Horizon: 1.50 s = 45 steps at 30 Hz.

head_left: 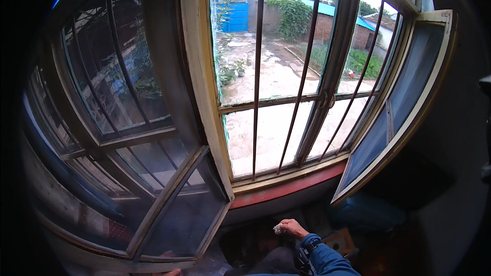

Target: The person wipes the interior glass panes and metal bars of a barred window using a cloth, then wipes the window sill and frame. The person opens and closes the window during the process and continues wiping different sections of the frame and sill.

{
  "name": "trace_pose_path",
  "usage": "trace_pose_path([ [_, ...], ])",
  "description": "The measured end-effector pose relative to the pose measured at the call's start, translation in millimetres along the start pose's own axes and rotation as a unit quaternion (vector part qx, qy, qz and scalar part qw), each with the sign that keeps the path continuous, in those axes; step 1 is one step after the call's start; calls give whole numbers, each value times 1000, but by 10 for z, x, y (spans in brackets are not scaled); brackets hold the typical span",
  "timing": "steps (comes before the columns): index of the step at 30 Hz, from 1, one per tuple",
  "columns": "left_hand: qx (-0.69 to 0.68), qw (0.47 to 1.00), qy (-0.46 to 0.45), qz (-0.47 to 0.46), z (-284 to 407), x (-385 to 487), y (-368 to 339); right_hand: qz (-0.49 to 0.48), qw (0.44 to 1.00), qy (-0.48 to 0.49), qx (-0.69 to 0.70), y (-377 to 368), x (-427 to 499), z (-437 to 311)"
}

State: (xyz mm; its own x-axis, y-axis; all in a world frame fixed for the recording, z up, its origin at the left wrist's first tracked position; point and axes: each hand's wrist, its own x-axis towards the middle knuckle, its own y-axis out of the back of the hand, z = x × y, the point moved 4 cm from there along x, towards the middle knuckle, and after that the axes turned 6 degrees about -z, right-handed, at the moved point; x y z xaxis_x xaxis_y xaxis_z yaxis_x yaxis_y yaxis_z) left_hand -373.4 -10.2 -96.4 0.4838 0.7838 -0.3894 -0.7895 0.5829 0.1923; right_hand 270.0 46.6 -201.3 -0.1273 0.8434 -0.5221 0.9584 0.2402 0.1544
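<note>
My right hand (293, 227), below the window sill, is closed on a crumpled whitish wad (277, 229) that looks like paper or cloth. At the bottom edge my left hand (171, 272) is partly in view at the lower rail of the open left wooden window sash (168, 207); fingers also show faintly through its screen or pane. The rest of that hand is cut off or hidden. The window frame (199, 65) stands upright before me, with vertical metal bars (258, 65) across the opening.
Another hinged sash (406, 107) stands open at the right. A red-painted sill (287, 186) runs under the window. Below it at the right are a blue object (368, 212) and a light brown box-like object (343, 241). A courtyard with a blue gate (234, 16) lies outside.
</note>
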Motion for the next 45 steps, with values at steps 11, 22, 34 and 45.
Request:
trace_pose_path([
  [11,13,999,11,31,1499,1537,-1290,-48,924,100,366,-240,-97,-619],
  [22,19,999,35,18,1714,2007,-2012,75,862,204,458,493,-97,-1191],
  [34,-24,996,51,72,1857,2013,-2256,343,849,333,227,3483,131,-3395],
  [45,-47,986,93,131,1929,2255,-2753,292,841,413,194,4225,616,-3555],
])
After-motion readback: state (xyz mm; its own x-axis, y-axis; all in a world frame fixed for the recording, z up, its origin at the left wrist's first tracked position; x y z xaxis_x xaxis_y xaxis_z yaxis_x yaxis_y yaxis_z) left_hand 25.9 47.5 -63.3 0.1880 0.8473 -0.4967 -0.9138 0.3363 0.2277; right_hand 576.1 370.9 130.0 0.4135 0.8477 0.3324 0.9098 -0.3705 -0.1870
